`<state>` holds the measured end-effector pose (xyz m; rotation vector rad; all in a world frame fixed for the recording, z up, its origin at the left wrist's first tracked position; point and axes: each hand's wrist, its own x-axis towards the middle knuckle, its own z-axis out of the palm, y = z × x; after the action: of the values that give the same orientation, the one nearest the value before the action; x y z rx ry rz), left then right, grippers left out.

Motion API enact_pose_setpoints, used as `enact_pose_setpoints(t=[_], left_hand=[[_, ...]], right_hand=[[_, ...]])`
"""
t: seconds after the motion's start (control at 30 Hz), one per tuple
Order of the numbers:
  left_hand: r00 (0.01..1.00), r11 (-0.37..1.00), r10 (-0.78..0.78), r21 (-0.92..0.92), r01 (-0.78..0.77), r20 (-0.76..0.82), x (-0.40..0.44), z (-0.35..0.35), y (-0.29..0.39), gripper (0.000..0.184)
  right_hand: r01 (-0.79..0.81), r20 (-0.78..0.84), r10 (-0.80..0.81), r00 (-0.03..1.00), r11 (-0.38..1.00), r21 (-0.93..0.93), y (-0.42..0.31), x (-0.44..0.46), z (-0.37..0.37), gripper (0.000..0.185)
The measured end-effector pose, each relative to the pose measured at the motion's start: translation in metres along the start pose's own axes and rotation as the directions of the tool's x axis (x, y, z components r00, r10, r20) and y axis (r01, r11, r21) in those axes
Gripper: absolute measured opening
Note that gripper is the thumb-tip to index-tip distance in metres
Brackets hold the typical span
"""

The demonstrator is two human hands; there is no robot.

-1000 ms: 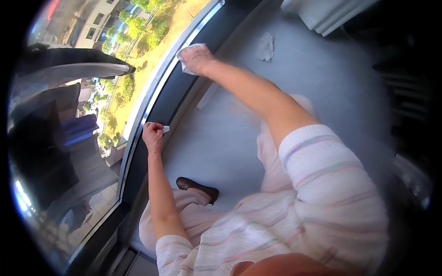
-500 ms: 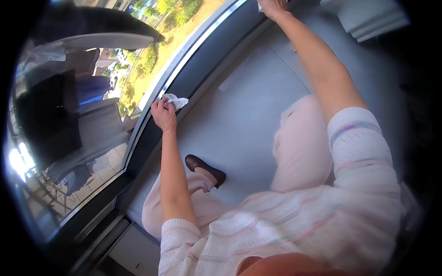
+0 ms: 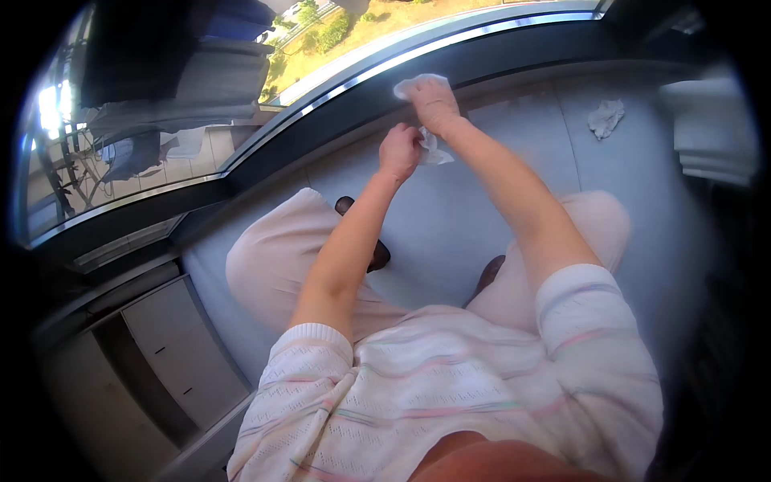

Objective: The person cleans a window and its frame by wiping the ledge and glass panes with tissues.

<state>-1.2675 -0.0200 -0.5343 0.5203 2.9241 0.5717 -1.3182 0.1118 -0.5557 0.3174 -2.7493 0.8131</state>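
My left hand (image 3: 401,152) is closed around a crumpled white tissue (image 3: 436,151), whose loose end sticks out to the right over the grey floor. Just above and to the right of it, my right hand (image 3: 434,103) holds another white tissue (image 3: 408,87) against the dark window frame (image 3: 353,112). The fingers of that hand are bent over the tissue and partly hidden. Both hands are close together, with a small gap between them.
Another crumpled tissue (image 3: 606,119) lies on the grey floor (image 3: 450,217) to the right. A white stacked or ridged object (image 3: 711,132) stands at the right edge. Cabinets (image 3: 173,345) are at lower left. Dark clothes (image 3: 193,88) show through or in the glass.
The view has turned, bringing the floor tissue into sight. My right hand has come along the frame toward my left hand, which has drawn back slightly from the frame with its tissue.
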Motion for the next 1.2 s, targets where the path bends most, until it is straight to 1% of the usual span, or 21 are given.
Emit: enact_pose_setpoints(t=[0.07,0.17,0.2,0.3,0.37,0.43,0.47,0.5,0.57,0.6,0.63,0.7,0.83,0.9,0.97,1.0,1.03,1.07,1.13,1.17,1.2], left_hand=[[0.993,0.999,-0.035,0.007,0.034,0.109,-0.010,-0.005,-0.004,0.013],[0.962,0.964,-0.193,-0.145,0.223,0.194,-0.014,-0.019,-0.009,0.015],[0.930,0.919,-0.272,-0.221,0.328,0.247,-0.013,-0.024,-0.008,0.016],[0.880,0.796,-0.311,-0.407,0.447,0.359,-0.007,-0.029,-0.010,0.011],[0.852,0.700,-0.271,-0.516,0.494,0.447,-0.001,-0.038,-0.004,0.011],[0.814,0.606,-0.248,-0.571,0.553,0.525,0.003,-0.043,0.002,0.011],[0.794,0.568,-0.247,-0.580,0.584,0.556,0.005,-0.045,0.004,0.011],[0.771,0.530,-0.246,-0.584,0.615,0.588,0.006,-0.045,0.006,0.011],[0.754,0.479,-0.234,-0.603,0.638,0.614,0.006,-0.047,0.011,0.010],[0.753,0.470,-0.227,-0.608,0.640,0.618,0.005,-0.048,0.013,0.010],[0.752,0.458,-0.220,-0.615,0.642,0.621,0.004,-0.050,0.015,0.009],[0.758,0.500,-0.202,-0.600,0.624,0.620,0.002,-0.057,0.017,0.009],[0.781,0.598,-0.194,-0.560,0.574,0.594,-0.004,-0.094,0.031,0.010],[0.814,0.704,-0.167,-0.511,0.494,0.557,-0.010,-0.119,0.032,0.013],[0.843,0.817,-0.132,-0.425,0.391,0.521,-0.019,-0.154,0.038,0.014],[0.852,0.831,-0.125,-0.415,0.371,0.509,-0.023,-0.170,0.039,0.014],[0.860,0.844,-0.115,-0.407,0.349,0.497,-0.026,-0.185,0.039,0.015],[0.868,0.856,-0.103,-0.402,0.326,0.485,-0.028,-0.195,0.038,0.015],[0.885,0.845,-0.120,-0.421,0.329,0.451,-0.031,-0.206,0.034,0.014],[0.893,0.839,-0.126,-0.433,0.329,0.433,-0.031,-0.209,0.034,0.014],[0.907,0.851,-0.091,-0.441,0.285,0.412,-0.030,-0.211,0.039,0.015]], right_hand=[[-0.077,0.233,0.059,0.971,0.995,0.067,-0.005,-0.005,-0.014,0.026],[-0.180,0.267,0.145,0.953,0.977,0.112,0.023,-0.007,-0.026,0.029],[-0.226,0.254,0.196,0.947,0.969,0.097,0.035,-0.004,-0.033,0.030],[-0.463,0.188,0.440,0.878,0.881,0.100,0.073,0.003,-0.059,0.030],[-0.543,0.070,0.538,0.840,0.829,0.135,0.082,0.008,-0.082,0.025],[-0.549,0.015,0.569,0.822,0.786,0.285,0.096,0.016,-0.086,0.021],[-0.542,0.013,0.608,0.794,0.698,0.468,0.098,0.018,-0.088,0.019],[-0.483,-0.047,0.613,0.789,0.666,0.568,0.106,0.020,-0.078,0.016],[-0.466,0.104,0.684,0.722,0.371,0.803,0.099,0.028,-0.091,0.012],[-0.411,0.140,0.672,0.727,0.264,0.873,0.082,0.032,-0.113,0.010],[-0.302,0.049,0.650,0.758,0.283,0.910,0.077,0.042,-0.116,0.013],[-0.200,0.090,0.612,0.785,0.114,0.973,0.058,0.056,-0.138,0.014],[0.074,-0.037,0.421,0.906,-0.072,0.995,0.026,0.083,-0.173,0.016],[0.176,-0.112,0.334,0.936,-0.168,0.970,0.002,0.100,-0.185,0.018],[0.232,-0.198,0.201,0.959,-0.162,0.959,-0.045,0.126,-0.200,0.019],[0.254,-0.226,0.212,0.951,-0.115,0.960,-0.075,0.139,-0.209,0.016],[0.229,-0.224,0.100,0.969,-0.042,0.973,-0.091,0.152,-0.212,0.022],[0.029,-0.036,-0.151,0.988,-0.048,0.998,-0.075,0.172,-0.205,0.030],[0.255,-0.193,-0.249,0.949,0.248,0.934,-0.103,0.186,-0.222,0.025],[0.372,-0.450,0.132,0.883,0.387,0.844,-0.136,0.172,-0.205,0.018],[0.322,-0.398,0.125,0.909,0.396,0.860,-0.135,0.169,-0.187,0.020]])
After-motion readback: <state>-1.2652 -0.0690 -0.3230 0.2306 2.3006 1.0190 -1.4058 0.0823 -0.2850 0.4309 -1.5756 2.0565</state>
